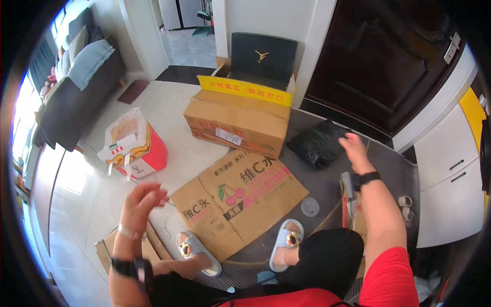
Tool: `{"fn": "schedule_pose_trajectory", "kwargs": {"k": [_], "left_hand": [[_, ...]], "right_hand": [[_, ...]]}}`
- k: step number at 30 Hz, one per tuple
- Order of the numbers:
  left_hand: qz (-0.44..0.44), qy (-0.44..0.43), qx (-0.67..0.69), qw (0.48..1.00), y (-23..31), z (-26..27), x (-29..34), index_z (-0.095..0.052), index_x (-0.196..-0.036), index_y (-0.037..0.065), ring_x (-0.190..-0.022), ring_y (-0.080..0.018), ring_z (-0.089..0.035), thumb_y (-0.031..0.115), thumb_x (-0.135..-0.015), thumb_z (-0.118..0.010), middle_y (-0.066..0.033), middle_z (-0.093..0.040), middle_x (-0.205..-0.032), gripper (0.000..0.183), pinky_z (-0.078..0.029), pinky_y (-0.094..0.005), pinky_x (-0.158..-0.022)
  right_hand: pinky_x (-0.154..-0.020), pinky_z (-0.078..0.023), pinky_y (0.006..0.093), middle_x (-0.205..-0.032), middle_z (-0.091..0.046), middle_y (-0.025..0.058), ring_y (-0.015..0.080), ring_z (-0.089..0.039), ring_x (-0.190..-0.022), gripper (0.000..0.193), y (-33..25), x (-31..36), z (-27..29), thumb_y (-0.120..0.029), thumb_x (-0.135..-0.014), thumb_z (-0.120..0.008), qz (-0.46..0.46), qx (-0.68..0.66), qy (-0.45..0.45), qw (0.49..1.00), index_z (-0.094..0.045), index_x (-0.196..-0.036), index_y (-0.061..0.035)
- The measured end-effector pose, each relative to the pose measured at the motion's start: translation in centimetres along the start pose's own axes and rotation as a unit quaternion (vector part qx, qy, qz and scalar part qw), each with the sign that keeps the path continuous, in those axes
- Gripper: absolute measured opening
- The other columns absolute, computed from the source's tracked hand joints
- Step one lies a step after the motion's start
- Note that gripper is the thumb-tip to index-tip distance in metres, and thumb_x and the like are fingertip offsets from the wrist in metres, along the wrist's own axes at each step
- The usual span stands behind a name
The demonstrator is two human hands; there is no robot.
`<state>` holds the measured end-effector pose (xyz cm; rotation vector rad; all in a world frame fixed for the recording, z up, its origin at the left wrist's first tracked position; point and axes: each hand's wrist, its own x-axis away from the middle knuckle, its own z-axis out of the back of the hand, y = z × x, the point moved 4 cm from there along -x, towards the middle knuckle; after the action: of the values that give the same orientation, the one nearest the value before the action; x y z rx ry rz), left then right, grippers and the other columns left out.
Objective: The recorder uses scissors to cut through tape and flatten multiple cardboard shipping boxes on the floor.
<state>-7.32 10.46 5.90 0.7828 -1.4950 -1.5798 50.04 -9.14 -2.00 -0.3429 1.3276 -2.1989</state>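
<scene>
My left hand (144, 198) hangs over the pale floor tiles with its fingers loosely bent and somewhat apart, and nothing shows in it. To its right a flattened cardboard sheet (263, 204), printed with cherries, lies on the floor in front of my feet. My right hand (354, 148) is raised beside a black plastic bag (317, 146), its fingers stretched toward the bag's right edge. Whether they touch the bag I cannot tell, and no held thing shows. Beyond the sheet stands a brown cardboard box (235, 123).
Behind the brown box, a dark shoebox (263, 59) sits in a carton with a yellow flap (245, 90). A red-and-white bucket-shaped carrier (157, 153) stands at left. Folded cardboard (153, 245) lies near my left foot. A round clear lid (310, 206) is beside the sheet.
</scene>
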Motion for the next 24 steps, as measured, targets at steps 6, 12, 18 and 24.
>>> {"fn": "schedule_pose_trajectory", "kwargs": {"k": [6,12,18,24], "left_hand": [[0.084,0.027,-0.054,0.995,-1.4,0.5,2.9,-0.054,-0.102,-0.003,-0.082,-0.0232,-0.061,0.008,-0.082,-0.056,-0.0118,-0.062,-0.089,0.023,-0.049,-0.0325,-0.074],[0.157,-0.059,-0.11,0.98,-3.1,1.4,1.8,-0.054,-0.105,-0.003,-0.084,-0.0146,-0.059,0.002,-0.077,-0.059,-0.0083,-0.063,-0.091,0.028,-0.047,-0.0257,-0.072],[0.215,-0.103,-0.136,0.962,-4.6,1.8,0.7,-0.058,-0.097,-0.002,-0.086,-0.0154,-0.057,0.012,-0.078,-0.062,-0.0076,-0.062,-0.089,0.024,-0.045,-0.0285,-0.08],[0.226,-0.111,-0.142,0.957,-4.4,1.2,0.5,-0.057,-0.099,-0.003,-0.087,-0.0169,-0.059,0.01,-0.079,-0.062,-0.0091,-0.062,-0.09,0.024,-0.047,-0.0289,-0.08]], "right_hand": [[-0.091,-0.039,0.0374,-0.116,-0.051,0.0214,0.0316,-0.046,-0.111,0.06,-2.8,-1.9,-19.6,-0.036,-0.07,-0.064,0.091,0.178,-0.125,0.972,-0.049,-0.117,-0.0031],[-0.092,-0.039,0.0378,-0.119,-0.05,0.0169,0.0302,-0.047,-0.11,0.056,-4.4,-7.0,-26.8,-0.038,-0.073,-0.059,0.086,0.26,-0.128,0.953,-0.048,-0.12,-0.0081],[-0.09,-0.038,0.0442,-0.124,-0.045,0.0109,0.0254,-0.039,-0.119,0.073,-4.8,-8.1,-28.2,-0.04,-0.06,-0.074,0.031,0.43,-0.15,0.89,-0.046,-0.121,-0.0111],[-0.086,-0.04,0.0444,-0.113,-0.049,0.0087,0.0274,-0.043,-0.112,0.069,-7.4,-5.8,-27.7,-0.034,-0.05,-0.082,0.11,0.454,-0.139,0.873,-0.051,-0.108,-0.0121]]}}
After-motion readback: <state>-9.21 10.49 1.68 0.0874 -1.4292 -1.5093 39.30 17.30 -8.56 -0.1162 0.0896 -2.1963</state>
